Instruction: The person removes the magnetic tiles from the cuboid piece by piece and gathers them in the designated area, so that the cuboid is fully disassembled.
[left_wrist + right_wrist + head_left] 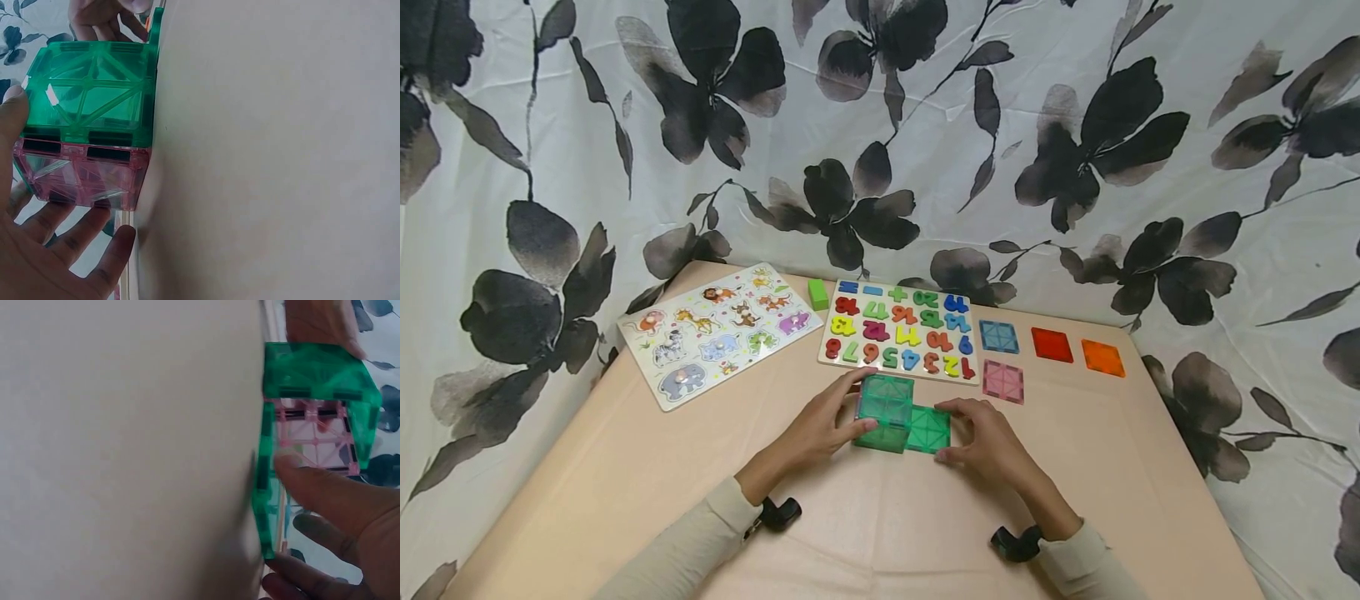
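A cube of see-through magnetic tiles stands on the table, with green faces on its top and front. Its pink side tile shows in the left wrist view. My left hand holds the cube from its left, thumb near the top and fingers along the side. Flat against the cube's right side lies a green magnetic tile. My right hand grips that tile by its right edge, thumb at the near corner and fingers at the far one. In the right wrist view, the right thumb partly covers the cube.
Behind the cube sits a number puzzle board, with an animal puzzle board to its left. A green block lies between them. Blue, pink, red and orange tiles lie at the right.
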`<move>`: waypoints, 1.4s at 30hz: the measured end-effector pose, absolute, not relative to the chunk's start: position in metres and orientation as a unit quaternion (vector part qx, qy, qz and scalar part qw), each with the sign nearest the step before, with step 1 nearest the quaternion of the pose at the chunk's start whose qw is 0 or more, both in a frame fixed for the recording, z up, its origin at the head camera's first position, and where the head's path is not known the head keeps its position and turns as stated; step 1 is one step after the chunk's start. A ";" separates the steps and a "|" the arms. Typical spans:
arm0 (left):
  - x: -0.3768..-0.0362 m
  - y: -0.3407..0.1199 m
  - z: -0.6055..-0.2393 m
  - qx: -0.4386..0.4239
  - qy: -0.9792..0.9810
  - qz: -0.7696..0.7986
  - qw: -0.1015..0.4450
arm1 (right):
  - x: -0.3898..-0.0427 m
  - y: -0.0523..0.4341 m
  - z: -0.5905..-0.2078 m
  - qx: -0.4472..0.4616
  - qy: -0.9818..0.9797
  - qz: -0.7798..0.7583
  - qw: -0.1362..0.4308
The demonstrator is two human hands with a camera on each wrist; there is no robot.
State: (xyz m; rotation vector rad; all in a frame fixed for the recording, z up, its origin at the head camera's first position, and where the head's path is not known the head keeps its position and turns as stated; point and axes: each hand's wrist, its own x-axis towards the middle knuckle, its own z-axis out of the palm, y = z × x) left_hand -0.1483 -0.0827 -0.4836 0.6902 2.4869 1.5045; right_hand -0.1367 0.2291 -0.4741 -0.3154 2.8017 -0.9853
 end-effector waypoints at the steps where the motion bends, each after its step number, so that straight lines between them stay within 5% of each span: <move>1: -0.148 -0.083 -0.483 0.230 0.830 0.502 0.077 | -0.136 0.228 -0.475 -0.107 0.938 -0.320 0.075; 11: -0.148 -0.083 -0.483 0.232 0.828 0.504 0.077 | -0.134 0.224 -0.477 -0.108 0.935 -0.332 0.056; 30: -0.147 -0.082 -0.481 0.234 0.827 0.505 0.074 | -0.130 0.231 -0.475 -0.024 0.810 -0.570 0.138; 42: -0.148 -0.082 -0.484 0.230 0.830 0.502 0.076 | -0.127 0.248 -0.461 -0.015 0.811 -0.576 0.105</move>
